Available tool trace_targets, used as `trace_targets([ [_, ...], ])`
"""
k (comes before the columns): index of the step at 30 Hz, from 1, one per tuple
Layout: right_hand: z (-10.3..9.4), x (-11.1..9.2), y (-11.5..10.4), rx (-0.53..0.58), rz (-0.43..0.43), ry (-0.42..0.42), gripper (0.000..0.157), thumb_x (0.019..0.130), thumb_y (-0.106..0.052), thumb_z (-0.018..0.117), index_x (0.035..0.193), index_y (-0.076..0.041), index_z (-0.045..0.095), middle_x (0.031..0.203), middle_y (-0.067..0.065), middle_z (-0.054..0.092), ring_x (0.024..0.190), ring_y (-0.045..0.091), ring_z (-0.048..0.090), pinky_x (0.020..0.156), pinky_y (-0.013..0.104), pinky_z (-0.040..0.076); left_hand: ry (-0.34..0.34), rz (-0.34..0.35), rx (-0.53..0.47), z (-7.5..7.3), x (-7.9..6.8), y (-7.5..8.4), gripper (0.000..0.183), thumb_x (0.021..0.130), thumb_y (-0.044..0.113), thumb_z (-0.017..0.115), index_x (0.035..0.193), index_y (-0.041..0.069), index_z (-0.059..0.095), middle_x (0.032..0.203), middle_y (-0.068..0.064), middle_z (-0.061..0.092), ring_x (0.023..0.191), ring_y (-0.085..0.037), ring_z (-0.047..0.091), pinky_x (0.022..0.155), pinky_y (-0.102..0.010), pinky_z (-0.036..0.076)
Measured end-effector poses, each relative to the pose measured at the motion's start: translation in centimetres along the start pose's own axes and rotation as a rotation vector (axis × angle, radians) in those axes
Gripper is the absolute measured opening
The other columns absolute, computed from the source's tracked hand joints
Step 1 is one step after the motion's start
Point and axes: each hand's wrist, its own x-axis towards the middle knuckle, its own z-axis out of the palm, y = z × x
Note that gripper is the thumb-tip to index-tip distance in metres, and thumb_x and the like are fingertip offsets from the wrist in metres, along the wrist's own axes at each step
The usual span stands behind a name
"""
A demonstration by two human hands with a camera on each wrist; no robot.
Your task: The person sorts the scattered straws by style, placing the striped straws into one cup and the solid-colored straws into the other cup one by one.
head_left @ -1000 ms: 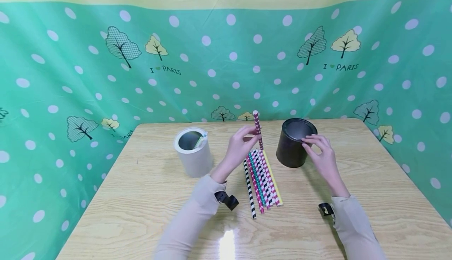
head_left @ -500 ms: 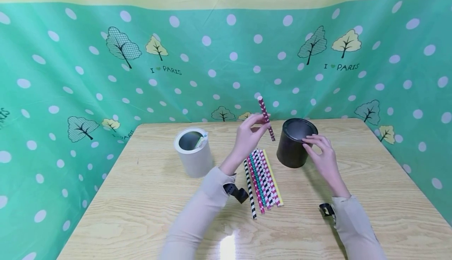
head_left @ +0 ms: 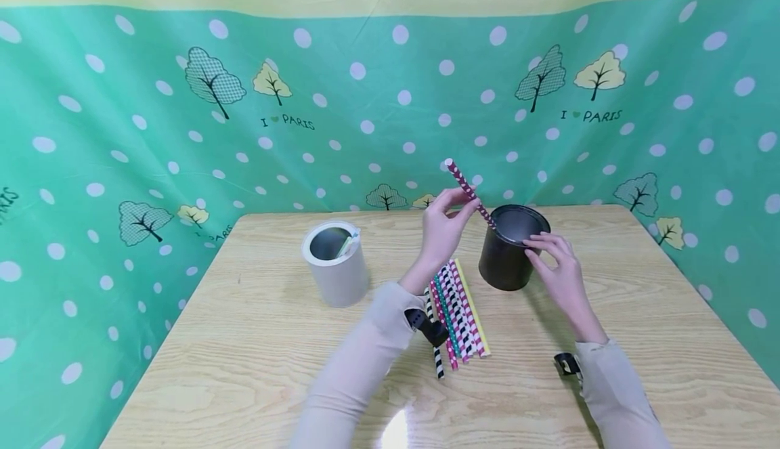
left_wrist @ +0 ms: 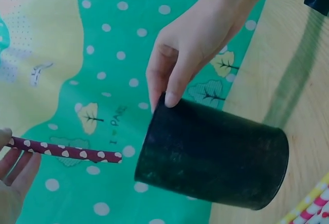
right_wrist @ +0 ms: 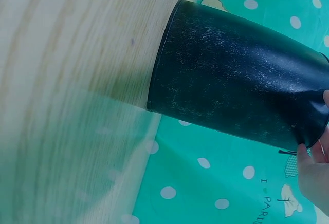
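My left hand (head_left: 443,229) pinches a maroon paper straw (head_left: 461,181) with white hearts, tilted in the head view with its lower end towards the black can (head_left: 504,263). In the left wrist view a gap shows between the straw (left_wrist: 72,152) and the can (left_wrist: 211,152). The can stands upright on the table, its mouth facing up. My right hand (head_left: 557,269) holds the near right of its rim between thumb and fingers; the right wrist view shows thumb and fingertips at that rim. Several patterned paper straws (head_left: 466,313) lie side by side below my left hand, partly hidden by its wrist.
A white can (head_left: 341,283) stands on the left of the wooden table (head_left: 244,340), with small pale pieces (head_left: 346,244) showing inside its mouth. Behind the table's back edge hangs a green dotted cloth (head_left: 329,164). Both wrists carry black cameras.
My left hand has lifted the maroon straw off the row, moved it right towards the black can and tilted it further. The right hand has stayed at the can's rim.
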Motion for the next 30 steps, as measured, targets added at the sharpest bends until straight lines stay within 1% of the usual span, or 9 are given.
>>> trace_targets([
  [4,0.0,-0.1,0.0,-0.01,-0.007,-0.001,0.018,0.077,0.004,0.064,0.094,0.003,0.066,0.102,0.015,0.057,0.108,0.019,0.042,0.094,0.013,0.028,0.022,-0.031,-0.041,0.5,-0.3,0.6,0.022,0.08,0.008,0.064,0.099,-0.002,0.062,0.093,-0.013,0.062,0.087,-0.014,0.06,0.075,-0.02,0.05],
  [8,0.0,-0.1,0.1,-0.016,-0.008,-0.003,0.017,0.077,0.003,0.064,0.094,0.003,0.066,0.102,0.014,0.057,0.108,0.018,0.042,0.093,0.013,0.028,0.033,-0.06,-0.049,0.8,-0.5,1.8,0.021,0.079,0.001,0.063,0.098,-0.006,0.061,0.093,-0.017,0.062,0.087,-0.02,0.061,0.076,-0.024,0.05],
  [11,0.0,-0.2,0.1,-0.019,-0.012,-0.004,0.017,0.077,0.003,0.064,0.094,0.003,0.066,0.102,0.015,0.057,0.108,0.018,0.043,0.093,0.013,0.028,0.02,-0.062,-0.061,1.3,-0.4,0.9,0.022,0.079,0.003,0.063,0.1,-0.004,0.062,0.094,-0.017,0.063,0.088,-0.022,0.061,0.076,-0.023,0.05],
  [14,0.0,-0.1,0.0,-0.021,-0.017,-0.002,0.017,0.077,0.003,0.064,0.094,0.003,0.066,0.103,0.015,0.057,0.108,0.019,0.043,0.094,0.013,0.028,0.007,-0.074,-0.07,1.9,-0.2,-0.6,0.023,0.079,0.006,0.064,0.101,-0.003,0.062,0.095,-0.014,0.064,0.086,-0.019,0.061,0.075,-0.019,0.049],
  [16,0.0,-0.1,0.0,-0.019,-0.027,0.001,0.017,0.077,0.003,0.064,0.094,0.004,0.066,0.102,0.016,0.057,0.108,0.021,0.043,0.094,0.013,0.028,-0.012,-0.087,-0.062,2.3,-0.2,-1.1,0.022,0.079,0.007,0.064,0.1,-0.002,0.063,0.096,-0.013,0.065,0.086,-0.016,0.062,0.074,-0.017,0.049],
  [21,0.0,0.0,-0.2,-0.011,-0.043,0.01,0.017,0.077,0.004,0.064,0.093,0.004,0.066,0.102,0.017,0.057,0.107,0.027,0.044,0.095,0.014,0.027,-0.095,-0.115,0.036,2.8,-0.3,-2.2,0.021,0.082,0.01,0.061,0.1,0.0,0.064,0.1,-0.01,0.065,0.087,-0.013,0.062,0.074,-0.014,0.048],
  [25,0.0,0.0,-0.3,-0.007,-0.052,0.017,0.017,0.076,0.004,0.064,0.093,0.004,0.066,0.101,0.017,0.058,0.107,0.025,0.044,0.094,0.014,0.028,-0.164,-0.145,0.109,2.8,-0.7,-3.0,0.027,0.084,0.011,0.059,0.108,0.0,0.061,0.101,-0.011,0.064,0.091,-0.015,0.061,0.075,-0.013,0.047],
  [28,0.2,-0.1,-0.4,-0.004,-0.059,0.019,0.017,0.076,0.004,0.064,0.093,0.004,0.066,0.101,0.017,0.058,0.107,0.02,0.044,0.094,0.014,0.028,-0.186,-0.194,0.124,2.6,-1.3,-3.6,0.031,0.085,0.01,0.058,0.114,0.001,0.057,0.102,-0.012,0.064,0.093,-0.017,0.06,0.076,-0.013,0.047],
  [30,0.3,-0.1,-0.4,-0.006,-0.063,0.019,0.017,0.076,0.004,0.064,0.093,0.004,0.066,0.101,0.017,0.058,0.107,0.017,0.044,0.095,0.014,0.028,-0.184,-0.222,0.129,2.3,-1.7,-4.1,0.033,0.084,0.011,0.059,0.115,0.001,0.056,0.103,-0.012,0.063,0.093,-0.018,0.06,0.077,-0.014,0.047],
])
